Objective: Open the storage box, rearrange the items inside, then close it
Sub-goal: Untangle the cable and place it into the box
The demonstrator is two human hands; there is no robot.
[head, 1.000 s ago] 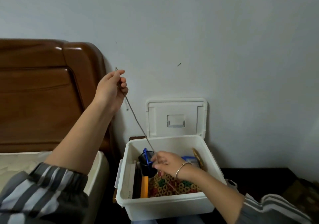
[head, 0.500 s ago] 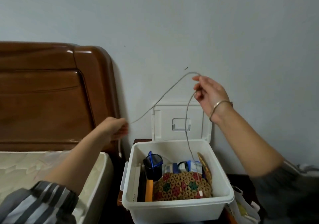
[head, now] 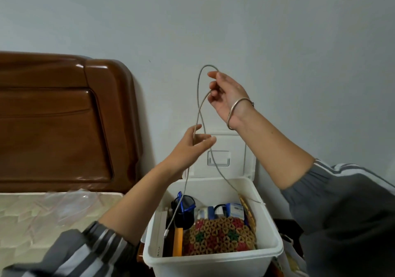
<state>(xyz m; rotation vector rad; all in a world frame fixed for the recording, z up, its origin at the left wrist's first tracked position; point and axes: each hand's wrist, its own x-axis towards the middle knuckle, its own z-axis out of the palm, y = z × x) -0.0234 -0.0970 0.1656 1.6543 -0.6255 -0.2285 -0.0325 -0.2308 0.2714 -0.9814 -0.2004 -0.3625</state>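
The left hand [head: 192,146] pinches the cable [head: 198,91]; the right hand [head: 226,97], at one o'clock from it, grips its loop above the storage box [head: 213,257].

Holds left arm extended forward and up, left grip [head: 190,146] pinching cord [head: 197,86] between thumb and fingers. Holds right grip [head: 226,97] higher, just right of left, wrist bent, palm turned leftward, fingers curled round cord's loop.
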